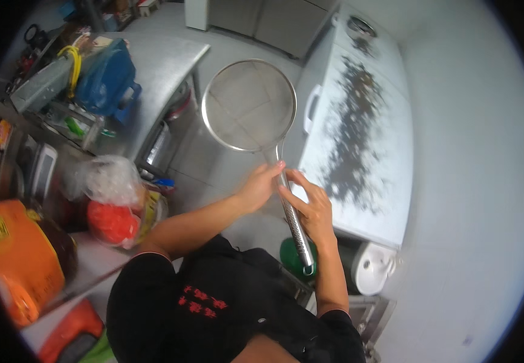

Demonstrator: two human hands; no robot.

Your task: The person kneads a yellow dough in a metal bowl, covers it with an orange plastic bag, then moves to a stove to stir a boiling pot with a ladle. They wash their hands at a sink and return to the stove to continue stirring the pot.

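Note:
A long-handled wire-mesh strainer (250, 104) is held up in front of me, its round metal rim far from my body. Its hollow metal handle (294, 222) is dotted with small holes and slants down towards me, ending in a hanging loop. Around the neck, just below the rim, my left hand (259, 188) closes with its thumb on top. Lower on the handle, the thumb and fingers of my right hand (314, 206) pinch it from the right side. Through the mesh the floor shows, and nothing lies in it.
On the right stands a white chest freezer (316, 177) with dark patches on its lid and a metal bowl (361, 27). Nearer are a small white basin (373, 267) and a green container (291, 256). Left are a steel table (153, 50), a blue jug (107, 81) and an orange bag (21, 254).

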